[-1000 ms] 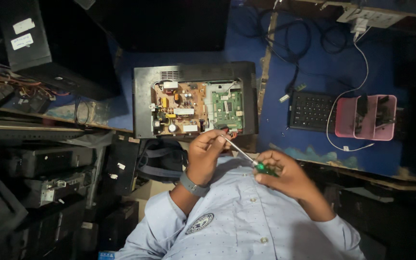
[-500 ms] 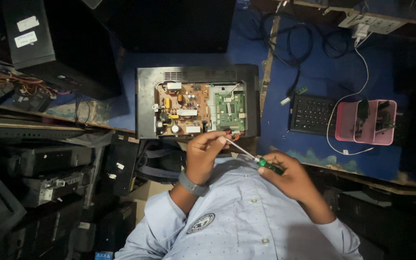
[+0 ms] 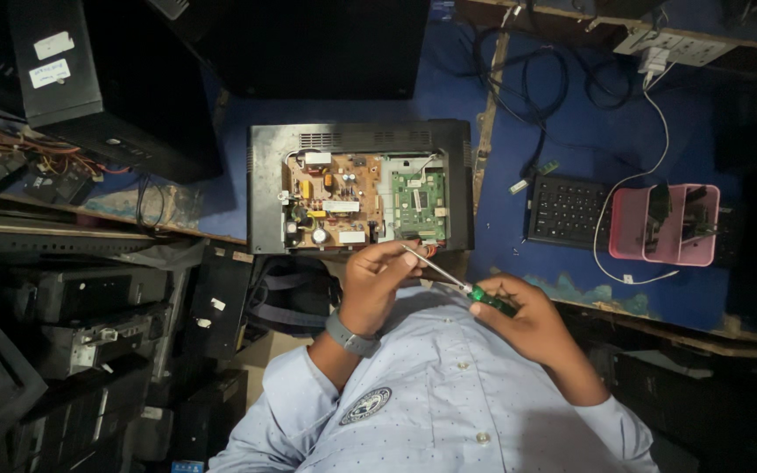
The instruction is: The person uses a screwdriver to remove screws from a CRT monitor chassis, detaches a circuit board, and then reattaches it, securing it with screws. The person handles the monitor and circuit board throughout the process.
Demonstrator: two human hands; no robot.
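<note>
- Open device case (image 3: 361,138) on blue table (image 3: 571,149), boards exposed: brown board (image 3: 330,200) left, green board (image 3: 420,203) right.
- Left hand (image 3: 377,282) at case's near edge, fingers curled, pinching screwdriver (image 3: 457,282) tip.
- Screwdriver's long axis runs from tip at far-left to green handle at near-right.
- Right hand (image 3: 519,315) wrapped shut round handle.
- Left hand nearer boards; tip just near of green board.
- Keyboard (image 3: 569,210), pink tray (image 3: 663,225) far right, well apart.

Table: blue top (image 3: 562,158), worn paint at the near edge
Middle: open black device (image 3: 361,140) with circuit boards inside
Right: small black keyboard (image 3: 569,211), pink holder (image 3: 628,224), black cables (image 3: 519,74)
</note>
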